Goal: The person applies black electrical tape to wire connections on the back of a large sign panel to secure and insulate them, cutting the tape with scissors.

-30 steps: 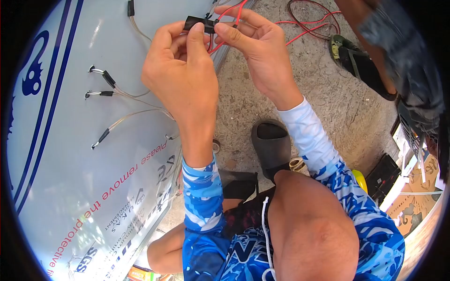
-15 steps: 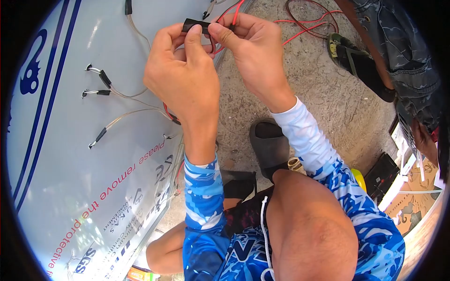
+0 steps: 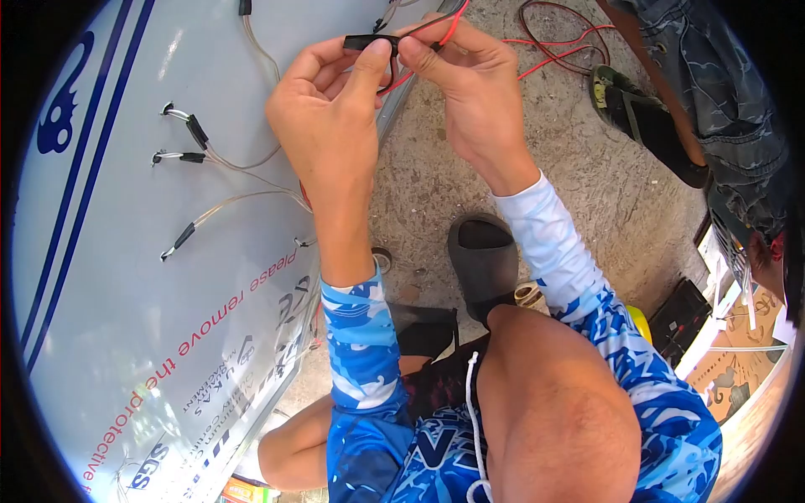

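Between thumb and fingers, my left hand [image 3: 331,117] pinches a flat black piece [image 3: 359,42] that looks like electrical tape around a wire joint. My right hand [image 3: 482,105] closes on its right end, thumb against the joint, with the tips of both thumbs almost meeting. A red wire [image 3: 454,27] and a dark wire run up past my right fingers. Below the black piece, a dark loop and a red strand [image 3: 401,84] hang between the hands. Fingers hide part of the joint.
To the left lies a large grey-white panel [image 3: 226,335] with printed lettering and several tape-wrapped wire ends [image 3: 195,130]. Looped red and brown cable [image 3: 558,54] rests on the concrete floor [image 3: 579,168]. Another person's foot in a sandal [image 3: 646,117] stands at right; my dark sandal [image 3: 482,256] is below.
Both hands have shifted slightly right with the wires. My left thumb has slid right along the black piece, closer to my right thumb, and the piece looks narrower.
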Tool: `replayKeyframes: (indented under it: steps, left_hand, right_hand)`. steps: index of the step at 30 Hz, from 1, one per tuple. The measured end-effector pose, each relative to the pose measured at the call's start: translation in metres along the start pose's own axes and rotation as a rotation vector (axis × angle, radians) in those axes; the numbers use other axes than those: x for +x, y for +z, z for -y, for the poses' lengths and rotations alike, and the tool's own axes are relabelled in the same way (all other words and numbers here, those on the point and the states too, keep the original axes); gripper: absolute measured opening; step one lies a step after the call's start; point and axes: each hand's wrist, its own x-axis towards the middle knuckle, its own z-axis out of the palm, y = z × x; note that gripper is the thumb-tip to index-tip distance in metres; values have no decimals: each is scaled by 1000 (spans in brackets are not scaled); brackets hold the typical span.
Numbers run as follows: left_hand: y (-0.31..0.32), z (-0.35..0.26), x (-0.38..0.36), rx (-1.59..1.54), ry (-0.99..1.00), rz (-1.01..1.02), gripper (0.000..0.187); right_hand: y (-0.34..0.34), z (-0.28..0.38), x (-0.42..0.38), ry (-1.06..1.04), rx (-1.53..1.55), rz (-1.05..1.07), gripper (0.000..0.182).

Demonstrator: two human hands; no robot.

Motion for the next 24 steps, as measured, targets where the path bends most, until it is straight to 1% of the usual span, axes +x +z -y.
replayKeyframes:
  steps: [2, 5, 7, 8, 10, 11, 13, 14, 16, 17, 19, 20, 22, 23, 24]
  left_hand:
    - [-1, 1, 0, 19, -11, 4, 19]
    - [-2, 2, 2, 35, -11, 49, 21]
    - [0, 1, 2, 76, -23, 98, 25]
    - [0, -1, 2, 76, -23, 97, 25]
    - [1, -3, 4, 114, -45, 128, 25]
    - [0, -3, 6, 113, -46, 129, 25]
    - [-1, -3, 9, 141, -78, 129, 33]
    - [-1, -4, 9, 143, -78, 130, 33]
    - [2, -11, 7, 172, -92, 131, 39]
    - [2, -10, 7, 173, -94, 139, 39]
    - [1, -10, 8, 207, -97, 119, 39]
    - [2, -10, 7, 207, -97, 122, 39]
    - [3, -7, 4, 267, -46, 96, 34]
    - [4, -8, 2, 267, -47, 97, 34]
    - [6, -8, 0, 271, -12, 90, 29]
  right_hand:
    - [-2, 0, -1, -1, -16, -9, 13]
    - [2, 8, -1, 63, -7, 26, 9]
    - [3, 11, -3, 194, 101, -34, 5]
    - [3, 8, -3, 194, 101, -34, 5]
    - [2, -1, -2, 55, 97, -63, 8]
    - [0, -2, -2, 56, 96, -65, 8]
    - [-3, -1, -2, -33, -262, -61, 11]
    - [0, -2, -3, -33, -261, -62, 11]
    - [3, -2, -4, 105, 202, -67, 14]
    - [1, 0, -3, 103, 201, -75, 14]
    - [-4, 3, 0, -81, -224, -10, 16]
    - [-3, 3, 0, -82, -225, -13, 16]
    - [-2, -1, -1, -88, -100, -53, 19]
    - [-4, -2, 0, -88, -100, -54, 19]
    - [-6, -1, 4, -113, -181, -24, 21]
